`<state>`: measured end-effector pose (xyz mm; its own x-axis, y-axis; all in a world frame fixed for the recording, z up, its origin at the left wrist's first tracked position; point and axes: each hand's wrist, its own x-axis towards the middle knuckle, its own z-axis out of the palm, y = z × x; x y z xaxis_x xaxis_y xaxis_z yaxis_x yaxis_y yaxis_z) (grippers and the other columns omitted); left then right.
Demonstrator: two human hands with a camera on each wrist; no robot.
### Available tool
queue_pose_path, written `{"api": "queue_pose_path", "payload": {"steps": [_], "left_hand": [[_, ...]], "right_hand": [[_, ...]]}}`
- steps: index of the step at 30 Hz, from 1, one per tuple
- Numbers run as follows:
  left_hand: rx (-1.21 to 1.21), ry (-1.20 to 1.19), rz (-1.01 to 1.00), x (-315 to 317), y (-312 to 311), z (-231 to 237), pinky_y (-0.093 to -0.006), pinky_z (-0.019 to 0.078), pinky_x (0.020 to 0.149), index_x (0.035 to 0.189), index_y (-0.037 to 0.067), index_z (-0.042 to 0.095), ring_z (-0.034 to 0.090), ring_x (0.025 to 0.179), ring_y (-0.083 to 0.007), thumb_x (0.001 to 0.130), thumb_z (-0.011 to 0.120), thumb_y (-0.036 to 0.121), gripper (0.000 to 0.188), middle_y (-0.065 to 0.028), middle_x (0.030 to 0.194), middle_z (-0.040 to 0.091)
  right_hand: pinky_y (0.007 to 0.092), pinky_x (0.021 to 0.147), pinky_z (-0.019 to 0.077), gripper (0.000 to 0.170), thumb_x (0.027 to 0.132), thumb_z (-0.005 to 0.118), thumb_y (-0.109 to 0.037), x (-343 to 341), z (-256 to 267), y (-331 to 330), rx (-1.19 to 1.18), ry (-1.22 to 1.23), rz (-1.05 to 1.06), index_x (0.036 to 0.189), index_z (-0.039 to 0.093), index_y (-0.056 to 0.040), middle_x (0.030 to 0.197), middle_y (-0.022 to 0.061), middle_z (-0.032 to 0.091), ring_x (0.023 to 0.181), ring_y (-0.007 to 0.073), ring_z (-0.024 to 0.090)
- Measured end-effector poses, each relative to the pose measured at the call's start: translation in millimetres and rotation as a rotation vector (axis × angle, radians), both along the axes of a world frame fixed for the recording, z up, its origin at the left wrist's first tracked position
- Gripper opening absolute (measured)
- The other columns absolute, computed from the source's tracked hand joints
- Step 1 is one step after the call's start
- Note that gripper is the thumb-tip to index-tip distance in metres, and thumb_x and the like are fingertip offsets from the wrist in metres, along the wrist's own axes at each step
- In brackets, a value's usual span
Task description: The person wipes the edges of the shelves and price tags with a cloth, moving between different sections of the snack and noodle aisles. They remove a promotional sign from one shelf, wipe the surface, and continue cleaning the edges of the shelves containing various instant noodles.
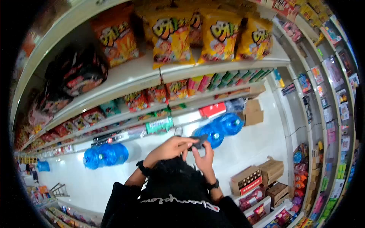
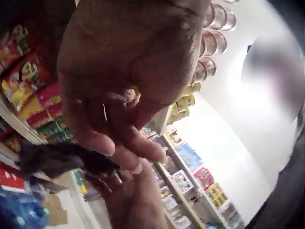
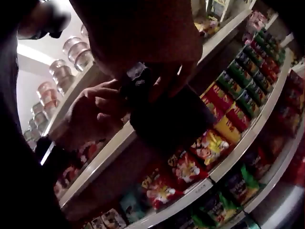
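Observation:
In front of the chest, both hands hold a small dark grey, cloth-like piece (image 1: 199,141). The left hand (image 1: 171,148) reaches in from the left, its fingers at the near end of the piece. From the other side, the right hand (image 1: 205,157) pinches it between thumb and fingers. In the left wrist view the dark piece (image 2: 66,160) stretches leftward from where the fingertips of both hands meet. The right wrist view shows it as a dark flap (image 3: 167,119) below the right hand (image 3: 147,38), with the left hand's curled fingers (image 3: 102,98) beside it.
Ahead stands a shelf (image 1: 224,67) with yellow snack bags (image 1: 173,40) on top and smaller packets below. Blue water jugs (image 1: 106,155) lie on the floor at left, more blue jugs (image 1: 228,123) beyond the hands. Cardboard boxes (image 1: 247,180) and another shelf (image 1: 311,129) are at right.

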<state>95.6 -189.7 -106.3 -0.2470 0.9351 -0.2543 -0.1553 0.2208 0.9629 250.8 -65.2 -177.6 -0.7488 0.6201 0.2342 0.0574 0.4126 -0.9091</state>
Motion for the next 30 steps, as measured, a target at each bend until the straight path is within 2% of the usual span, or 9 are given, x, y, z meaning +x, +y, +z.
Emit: {"api": "queue_pose_path", "payload": {"steps": [6, 12, 16, 19, 20, 23, 24, 27, 30], "left_hand": [[-0.305, 0.368, 0.332, 35, -68, 8, -0.0308, 0.047, 0.059, 0.114, 0.008, 0.071, 0.064, 0.059, -0.0156, 0.093, 0.07, 0.022, 0.025, -0.0081, 0.068, 0.068], [-0.117, 0.725, 0.598, 36, -99, -26, -0.0324, 0.0465, 0.056, 0.102, 0.004, 0.073, 0.063, 0.058, -0.0192, 0.089, 0.073, 0.018, 0.019, -0.0106, 0.073, 0.069], [-0.209, 0.739, 0.923, 26, -111, -28, -0.0322, 0.0468, 0.055, 0.102, 0.005, 0.074, 0.063, 0.056, -0.0202, 0.09, 0.07, 0.012, 0.015, -0.0102, 0.068, 0.068], [-0.242, 0.657, 1.092, 13, -127, -23, -0.0318, 0.0464, 0.053, 0.102, 0.006, 0.075, 0.062, 0.052, -0.0202, 0.091, 0.067, 0.011, 0.014, -0.0095, 0.062, 0.065], [-0.211, 0.689, 1.125, 8, -134, -26, -0.0306, 0.0458, 0.051, 0.106, 0.007, 0.074, 0.062, 0.049, -0.017, 0.093, 0.065, 0.01, 0.016, -0.0076, 0.058, 0.064], [-0.25, 0.435, 1.19, -2, -153, -25, -0.0291, 0.0452, 0.05, 0.11, 0.009, 0.071, 0.061, 0.05, -0.0122, 0.096, 0.062, 0.01, 0.017, -0.0051, 0.057, 0.064], [-0.278, 0.514, 1.134, -6, -162, -25, -0.0268, 0.0456, 0.051, 0.117, 0.007, 0.062, 0.062, 0.054, -0.0097, 0.1, 0.055, 0.009, 0.018, -0.005, 0.061, 0.066], [0.026, 0.332, 1.276, -22, -182, -49, -0.0257, 0.047, 0.052, 0.12, 0.003, 0.055, 0.064, 0.057, -0.0109, 0.103, 0.05, 0.007, 0.018, -0.0073, 0.069, 0.069], [0.089, 0.356, 1.327, -50, -215, -50, -0.0251, 0.0497, 0.059, 0.122, 0.002, 0.051, 0.066, 0.066, -0.0121, 0.103, 0.048, 0.004, 0.02, -0.0097, 0.081, 0.07]], "right_hand": [[0.0384, 0.072, 0.0508, 0.017, 0.087, 0.071, -0.005, -3, 31, -34, -0.112, -0.055, 0.315, 0.099, 0.062, 0.0028, 0.09, 0.0169, 0.065, 0.083, 0.0316, 0.064], [0.0394, 0.074, 0.0493, 0.017, 0.085, 0.072, -0.004, -22, 34, -45, 0.151, 0.014, 0.422, 0.099, 0.065, 0.0024, 0.091, 0.0154, 0.064, 0.083, 0.0343, 0.062], [0.0404, 0.073, 0.0491, 0.016, 0.086, 0.071, -0.008, -29, 40, -46, 0.21, -0.052, 0.366, 0.101, 0.072, -0.0032, 0.092, 0.0133, 0.063, 0.09, 0.0327, 0.061], [0.0381, 0.069, 0.0491, 0.017, 0.086, 0.071, -0.01, -38, 50, -46, 0.287, -0.243, 0.397, 0.103, 0.077, -0.0088, 0.083, 0.0112, 0.061, 0.082, 0.0301, 0.062], [0.0357, 0.062, 0.0502, 0.016, 0.089, 0.07, -0.013, -44, 49, -47, 0.23, -0.278, 0.428, 0.103, 0.077, -0.0093, 0.079, 0.0104, 0.064, 0.069, 0.0276, 0.063], [0.0336, 0.057, 0.0509, 0.016, 0.092, 0.068, -0.015, -69, 45, -67, 0.165, -0.27, 0.398, 0.103, 0.076, -0.0082, 0.08, 0.0129, 0.068, 0.061, 0.0285, 0.064], [0.0286, 0.056, 0.0507, 0.02, 0.095, 0.064, -0.009, -79, 39, -74, 0.075, -0.275, 0.452, 0.111, 0.071, 0.0, 0.087, 0.0146, 0.073, 0.06, 0.019, 0.069], [0.0289, 0.062, 0.0545, 0.025, 0.099, 0.059, -0.009, -114, 42, -116, -0.573, -0.191, 0.447, 0.121, 0.064, 0.0017, 0.089, 0.0127, 0.074, 0.068, 0.0154, 0.07], [0.0312, 0.074, 0.0562, 0.026, 0.102, 0.055, -0.01, -153, 43, -167, -0.337, -0.049, 0.422, 0.125, 0.06, 0.0001, 0.098, 0.0127, 0.073, 0.083, 0.0179, 0.072]]}}
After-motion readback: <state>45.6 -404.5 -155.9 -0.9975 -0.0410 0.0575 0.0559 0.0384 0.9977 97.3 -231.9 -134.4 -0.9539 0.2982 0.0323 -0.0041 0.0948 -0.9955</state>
